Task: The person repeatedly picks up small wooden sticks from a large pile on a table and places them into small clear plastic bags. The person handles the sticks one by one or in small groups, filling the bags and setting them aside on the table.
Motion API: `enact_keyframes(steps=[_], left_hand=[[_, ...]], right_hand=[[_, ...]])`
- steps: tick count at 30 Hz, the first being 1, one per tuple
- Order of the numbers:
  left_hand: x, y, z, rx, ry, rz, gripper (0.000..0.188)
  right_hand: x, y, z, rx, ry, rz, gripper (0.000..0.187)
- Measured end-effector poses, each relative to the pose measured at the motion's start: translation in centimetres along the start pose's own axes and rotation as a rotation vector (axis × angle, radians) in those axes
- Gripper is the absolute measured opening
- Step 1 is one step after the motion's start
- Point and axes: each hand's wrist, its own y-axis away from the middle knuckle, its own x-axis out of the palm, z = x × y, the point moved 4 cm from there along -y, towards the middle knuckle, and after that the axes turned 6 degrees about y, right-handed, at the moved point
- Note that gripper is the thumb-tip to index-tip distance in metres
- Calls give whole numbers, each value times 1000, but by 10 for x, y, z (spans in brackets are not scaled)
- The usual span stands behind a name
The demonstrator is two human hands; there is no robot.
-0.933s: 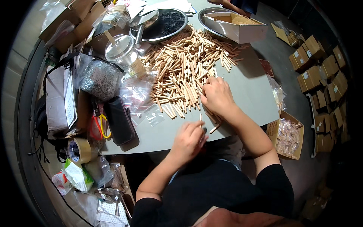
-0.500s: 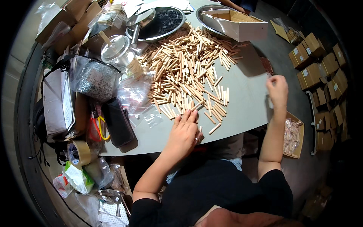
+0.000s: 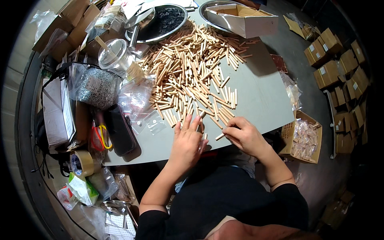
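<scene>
A large heap of short wooden dowels (image 3: 192, 68) spreads over the table, thinning toward its near edge. My left hand (image 3: 187, 140) rests at the heap's near end, fingers stretched over a few dowels. By its thumb shows a small clear plastic bag (image 3: 202, 146), seemingly held against the palm, with a dowel end (image 3: 205, 136) beside it. My right hand (image 3: 246, 137) is just to the right, fingertips pinched on a single dowel (image 3: 219, 137) near the table edge. The undersides of both hands are hidden.
Bagged packs fill a cardboard box (image 3: 289, 138) beyond the right edge, beside clear plastic bags (image 3: 292, 91). Left stand a phone (image 3: 122, 134), scissors (image 3: 105, 138), a lidded cup (image 3: 114, 56) and a bag of screws (image 3: 96, 86). Behind are a metal bowl (image 3: 185, 18) and a white box (image 3: 260, 26).
My right hand has come in from beyond the table's right edge and taken a dowel near my left hand. My left hand has stayed near the same dowels.
</scene>
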Motion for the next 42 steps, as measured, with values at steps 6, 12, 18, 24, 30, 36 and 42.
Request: enact_keyframes(steps=[6, 12, 18, 24, 30, 36, 42], left_hand=[[-14, 34, -2, 165, 211, -238, 24], [6, 29, -22, 278, 196, 5, 21], [-1, 21, -20, 226, 281, -140, 26], [13, 39, -15, -67, 855, 98, 17], [75, 60, -8, -319, 1227, 503, 28], [108, 51, -13, -615, 1625, 616, 23], [122, 42, -16, -993, 2030, 656, 18]], right_hand=[[8, 3, 20, 8, 104, -148, 18], [21, -7, 27, -62, 178, -196, 15], [18, 15, 14, 10, 64, -227, 15], [7, 12, 13, 277, 140, -259, 30], [9, 7, 11, 301, 162, -193, 35], [-4, 20, 8, 402, 89, -77, 25], [-2, 21, 9, 272, 50, -21, 30]])
